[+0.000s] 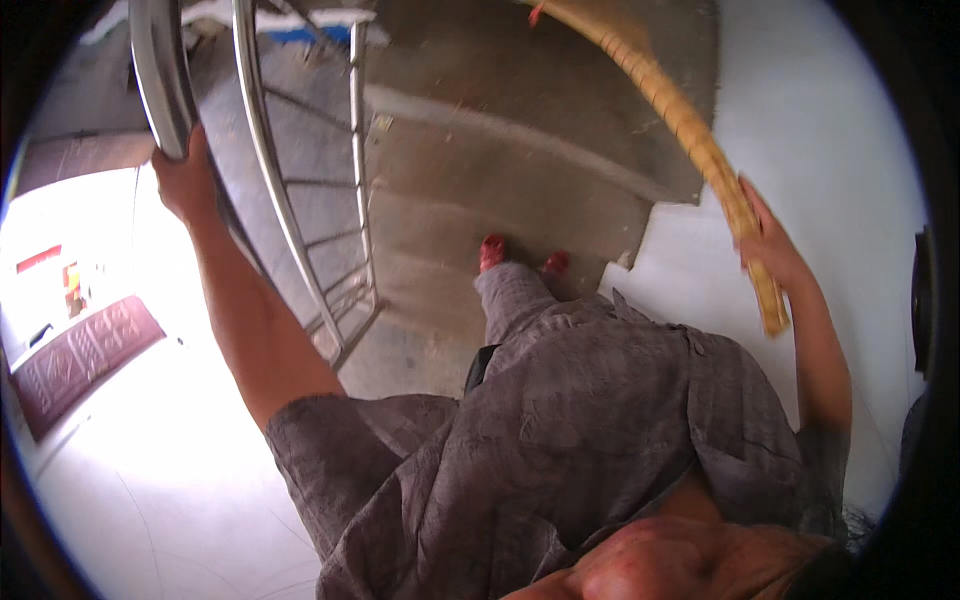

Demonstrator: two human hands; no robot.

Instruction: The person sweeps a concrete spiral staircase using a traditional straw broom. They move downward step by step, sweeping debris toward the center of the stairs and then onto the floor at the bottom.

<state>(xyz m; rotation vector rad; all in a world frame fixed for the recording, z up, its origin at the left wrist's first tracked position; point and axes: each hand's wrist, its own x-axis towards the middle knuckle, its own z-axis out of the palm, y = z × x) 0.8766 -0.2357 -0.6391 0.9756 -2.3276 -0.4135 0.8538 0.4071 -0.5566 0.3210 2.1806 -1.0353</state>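
Observation:
My left hand [186, 180] grips a thick, shiny metal handrail [160, 75] at the upper left. On the right, my right hand [772, 244] is closed round the lower part of a long, curved yellowish handle [686, 127], which looks like bound bamboo or cane. Its blunt end shows just below that hand. The far end runs out at the top edge, with a bit of red [535, 13] near it; what it leads to is hidden.
Concrete stairs [450, 210] lie under my red shoes [492, 253]. A metal railing with crossbars [259, 135] flanks them on the left, a white wall [810, 112] on the right. A carved reddish-brown panel [90, 360] stands at the far left beside a bright opening.

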